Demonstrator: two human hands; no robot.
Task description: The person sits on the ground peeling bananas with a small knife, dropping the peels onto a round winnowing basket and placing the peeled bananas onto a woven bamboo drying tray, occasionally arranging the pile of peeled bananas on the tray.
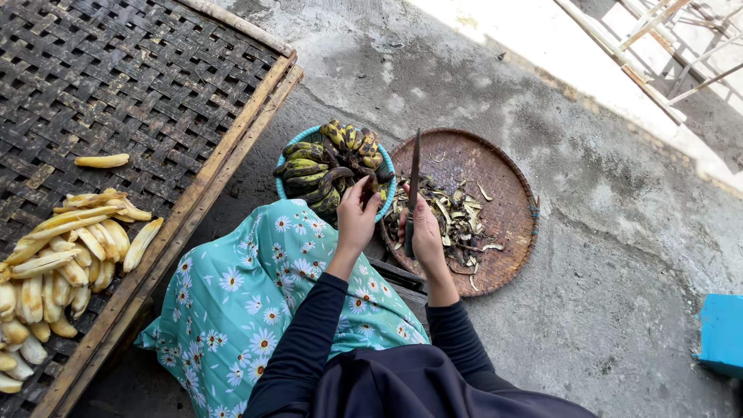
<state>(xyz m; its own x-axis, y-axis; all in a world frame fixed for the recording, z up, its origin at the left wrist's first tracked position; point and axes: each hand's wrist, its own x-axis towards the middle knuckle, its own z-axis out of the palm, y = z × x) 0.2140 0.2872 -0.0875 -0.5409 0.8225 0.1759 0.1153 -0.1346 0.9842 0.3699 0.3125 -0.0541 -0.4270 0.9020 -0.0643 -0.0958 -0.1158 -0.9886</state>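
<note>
Nearest the camera, dark sleeves and a lap covered by a turquoise cloth point(248, 302) printed with white daisies are seen, the cloth spread over the knees down to the concrete floor point(619, 255). From the sleeves both hands are stretched forward. The left hand point(357, 217) is curled, its fingertips pinched on a dark-skinned banana point(340, 179) at the near rim of a blue basket point(288, 190), which is set on the floor just past the knees. The basket is heaped with unpeeled bananas point(329, 159), green to yellow with heavy black mottling. The right hand point(424, 232) is closed around the handle of a knife point(414, 186), whose dark blade is held upright, pointing away from the body, just beside the left hand. Under and beyond the right hand a round woven tray point(503, 178) is laid on the floor, touching the basket's side; a loose pile of peels point(453, 217) is scattered over its near half. To the left, a large woven bamboo rack point(147, 77) with a wooden frame is set alongside the knee; peeled bananas point(62, 255), pale yellow, are laid in rows on its near part, and a single peeled one point(101, 161) is set apart further up. At the right edge a blue box point(721, 333) is partly seen
</note>
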